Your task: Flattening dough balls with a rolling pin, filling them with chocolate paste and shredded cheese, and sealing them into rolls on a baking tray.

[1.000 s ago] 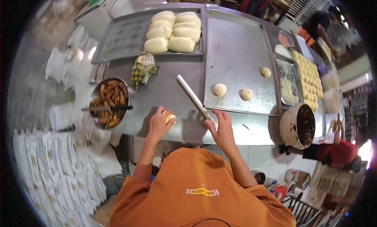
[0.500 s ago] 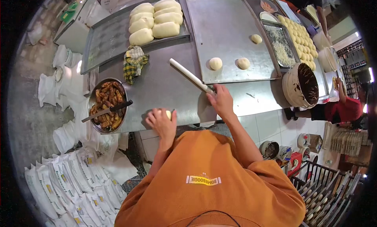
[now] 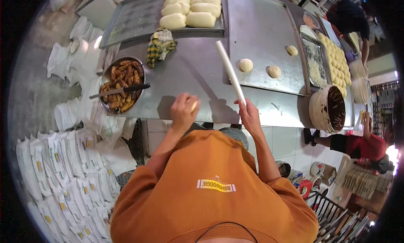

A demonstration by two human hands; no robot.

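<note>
A bowl (image 3: 121, 85) of fried pieces sat far left on the steel table (image 3: 185, 79). The left hand (image 3: 184, 111) closed around a dough ball (image 3: 194, 106) at the near edge; beside it, the right hand (image 3: 249, 114) gripped a white rolling pin (image 3: 229, 71) pointing away.

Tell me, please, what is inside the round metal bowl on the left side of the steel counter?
The round metal bowl holds browned fried pieces, with a dark-handled utensil lying across them. Whatever sits beneath the pile, and the bowl's bottom, is covered.

Bright even light, soft shadows, steel glare, fisheye-bent, dark rim
</note>
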